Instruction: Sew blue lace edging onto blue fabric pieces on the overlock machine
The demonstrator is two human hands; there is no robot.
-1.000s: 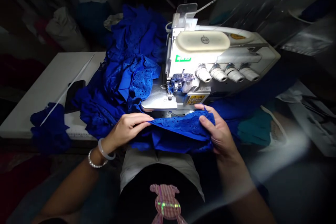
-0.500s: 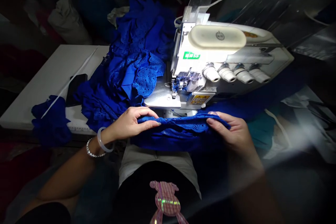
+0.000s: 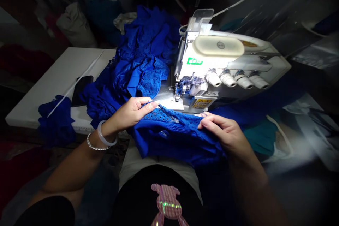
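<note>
Stretched between my two hands is a blue lace garment piece [image 3: 177, 139], its lace edge uppermost and its plain cloth hanging over my lap. My left hand [image 3: 134, 113] pinches the edge at the left, thumb on top. Farther right, my right hand [image 3: 221, 129] pinches the same edge between thumb and fingers. Just beyond the cloth stands a white overlock sewing machine [image 3: 219, 63], its presser foot [image 3: 177, 95] lit by a lamp. The held edge lies in front of the machine's metal plate [image 3: 169, 100], apart from the foot.
A heap of blue lace garments [image 3: 132, 63] covers the table left of the machine. On the white table [image 3: 53, 74] lie a dark flat object [image 3: 82, 90] and a thin white strip [image 3: 76, 83]. A small blue cloth [image 3: 57, 120] hangs over the front edge. Teal cloth [image 3: 261, 137] is at right.
My left hand has risen toward the machine plate with the lace edge. My right hand has shifted slightly left, and more of the garment's face now shows.
</note>
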